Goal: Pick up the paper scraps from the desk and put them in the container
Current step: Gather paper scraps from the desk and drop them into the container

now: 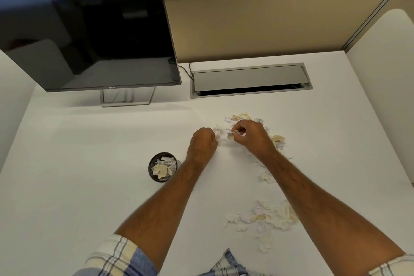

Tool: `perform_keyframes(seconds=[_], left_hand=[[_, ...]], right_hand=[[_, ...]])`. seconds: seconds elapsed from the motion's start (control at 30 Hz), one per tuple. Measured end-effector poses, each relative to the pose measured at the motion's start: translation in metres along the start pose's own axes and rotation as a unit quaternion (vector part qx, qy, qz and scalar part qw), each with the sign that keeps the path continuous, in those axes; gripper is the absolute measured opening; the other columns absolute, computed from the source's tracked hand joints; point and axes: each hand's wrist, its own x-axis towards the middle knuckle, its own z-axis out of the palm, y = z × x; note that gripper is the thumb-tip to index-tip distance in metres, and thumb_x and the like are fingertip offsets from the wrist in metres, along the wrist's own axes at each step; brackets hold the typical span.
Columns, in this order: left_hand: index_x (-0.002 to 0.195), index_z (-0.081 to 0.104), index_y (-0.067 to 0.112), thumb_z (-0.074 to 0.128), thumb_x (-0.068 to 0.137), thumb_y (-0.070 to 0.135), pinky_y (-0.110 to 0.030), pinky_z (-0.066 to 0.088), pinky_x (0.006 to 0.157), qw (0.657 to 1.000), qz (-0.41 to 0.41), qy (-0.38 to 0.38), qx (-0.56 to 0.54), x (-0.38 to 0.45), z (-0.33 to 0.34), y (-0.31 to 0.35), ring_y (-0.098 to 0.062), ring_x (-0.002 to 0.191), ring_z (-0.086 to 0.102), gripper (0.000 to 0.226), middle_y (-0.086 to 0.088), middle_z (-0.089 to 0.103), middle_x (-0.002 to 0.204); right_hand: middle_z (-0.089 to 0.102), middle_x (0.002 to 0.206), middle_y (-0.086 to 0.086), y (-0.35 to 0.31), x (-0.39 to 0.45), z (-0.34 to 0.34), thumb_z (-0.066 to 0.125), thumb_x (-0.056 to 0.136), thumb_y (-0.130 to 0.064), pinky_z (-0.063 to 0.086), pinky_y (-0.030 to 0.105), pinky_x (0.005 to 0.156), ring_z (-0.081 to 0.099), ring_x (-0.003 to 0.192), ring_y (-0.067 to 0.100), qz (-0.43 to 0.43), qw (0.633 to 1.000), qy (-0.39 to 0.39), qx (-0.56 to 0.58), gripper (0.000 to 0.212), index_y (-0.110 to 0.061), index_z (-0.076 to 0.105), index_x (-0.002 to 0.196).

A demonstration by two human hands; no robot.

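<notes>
Paper scraps (163, 168) half fill the container (151, 171); both hands' fingers (235, 133) pinch more scraps.

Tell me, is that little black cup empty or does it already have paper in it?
Partly filled. The black cup stands upright, and white and tan scraps show inside its rim.

Cream, white and pale lilac paper scraps (272, 217) (some inside the black container (162, 170)) litter the white desk (89, 163).
</notes>
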Motion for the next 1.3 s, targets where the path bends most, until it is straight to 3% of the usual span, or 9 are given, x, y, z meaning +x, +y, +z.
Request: perform_keyframes(seconds=[0.2, 0.37, 0.6, 0.77, 1.0, 1.13, 1.3], left_hand=[[0.077, 0.063, 0.016, 0.062, 0.086, 0.010, -0.022, 0.040, 0.054, 0.994, 0.007, 0.063, -0.084, -0.023, -0.049, 0.002, -0.014, 0.067, 0.057, 0.011, 0.005, 0.062, 0.076], [0.076, 0.063, 0.020, 0.064, 0.088, 0.014, -0.026, 0.048, 0.060, 0.990, 0.008, 0.091, -0.104, -0.056, -0.089, -0.020, -0.011, 0.069, 0.060, 0.013, 0.008, 0.064, 0.078], [0.078, 0.065, 0.019, 0.066, 0.087, 0.015, -0.031, 0.053, 0.061, 0.997, -0.022, 0.070, -0.028, -0.097, -0.114, -0.071, -0.013, 0.068, 0.062, 0.010, 0.008, 0.063, 0.077], [0.072, 0.058, 0.025, 0.066, 0.079, 0.011, -0.023, 0.039, 0.054, 0.998, -0.036, 0.050, 0.003, -0.118, -0.121, -0.097, -0.005, 0.064, 0.056, 0.018, 0.011, 0.059, 0.073], [0.074, 0.063, 0.018, 0.066, 0.076, 0.013, -0.027, 0.043, 0.054, 0.997, -0.068, 0.017, 0.043, -0.126, -0.125, -0.111, -0.020, 0.064, 0.060, 0.006, 0.002, 0.064, 0.075], [0.082, 0.067, 0.014, 0.065, 0.077, 0.011, -0.031, 0.052, 0.065, 0.995, -0.068, -0.002, 0.072, -0.120, -0.123, -0.108, -0.024, 0.075, 0.064, 0.006, -0.001, 0.066, 0.084], [0.079, 0.062, 0.009, 0.062, 0.085, 0.013, -0.031, 0.046, 0.064, 0.991, -0.051, -0.031, 0.116, -0.101, -0.114, -0.092, -0.025, 0.074, 0.058, 0.007, -0.010, 0.070, 0.090]], right_hand=[[0.072, 0.081, -0.011, -0.014, -0.016, -0.012, 0.074, 0.080, -0.014, 0.049, 0.009, 0.066, 0.064, 0.077, 0.000, 0.003, 0.998, 0.043, 0.036, 0.012, -0.025, 0.073, 0.084], [0.073, 0.083, -0.011, -0.030, -0.028, -0.013, 0.073, 0.081, -0.011, 0.049, 0.007, 0.066, 0.065, 0.078, 0.000, -0.017, 0.998, 0.050, 0.036, 0.012, -0.022, 0.074, 0.086], [0.072, 0.085, -0.010, -0.057, -0.042, -0.006, 0.072, 0.082, -0.012, 0.050, 0.011, 0.065, 0.064, 0.076, 0.004, -0.043, 0.998, 0.031, 0.044, 0.013, -0.024, 0.073, 0.084], [0.070, 0.082, -0.015, -0.076, -0.049, 0.004, 0.071, 0.081, -0.011, 0.046, 0.007, 0.063, 0.063, 0.075, -0.001, -0.064, 0.997, 0.024, 0.047, 0.014, -0.025, 0.073, 0.083], [0.068, 0.082, -0.016, -0.096, -0.055, 0.019, 0.073, 0.079, -0.013, 0.045, 0.006, 0.064, 0.062, 0.077, -0.003, -0.087, 0.996, -0.001, 0.037, 0.016, -0.028, 0.073, 0.083], [0.069, 0.084, -0.013, -0.103, -0.057, 0.030, 0.073, 0.079, -0.012, 0.046, 0.008, 0.065, 0.062, 0.078, -0.002, -0.095, 0.995, -0.015, 0.037, 0.015, -0.027, 0.074, 0.085], [0.070, 0.083, -0.012, -0.113, -0.059, 0.046, 0.073, 0.079, -0.014, 0.046, 0.008, 0.065, 0.063, 0.077, -0.001, -0.098, 0.994, -0.035, 0.039, 0.014, -0.027, 0.073, 0.084]])
